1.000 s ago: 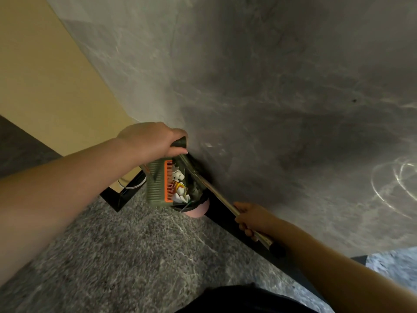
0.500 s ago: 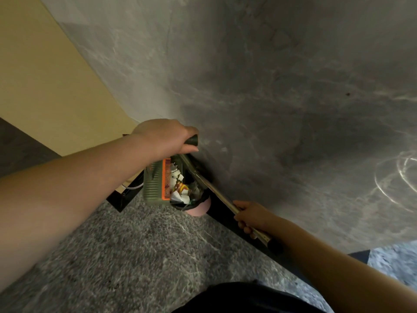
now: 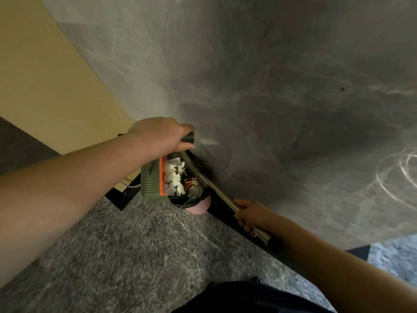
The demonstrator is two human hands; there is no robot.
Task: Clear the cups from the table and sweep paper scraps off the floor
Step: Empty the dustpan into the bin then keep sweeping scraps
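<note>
Left hand [image 3: 160, 135] fisted on dustpan [image 3: 151, 180] handle, tipped over bin [image 3: 198, 203]. Right hand [image 3: 251, 214] grips pole [image 3: 216, 188]; its lower end hidden, probably a broom.

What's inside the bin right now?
The bin holds white paper scraps and a red-labelled wrapper on a black liner. The dustpan covers its left side; deeper contents are hidden.

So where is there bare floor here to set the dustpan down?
Bare speckled floor lies open below the dustpan and pink bin, toward the person. It is crowded at the wall base, where left hand and right hand hold handles.
</note>
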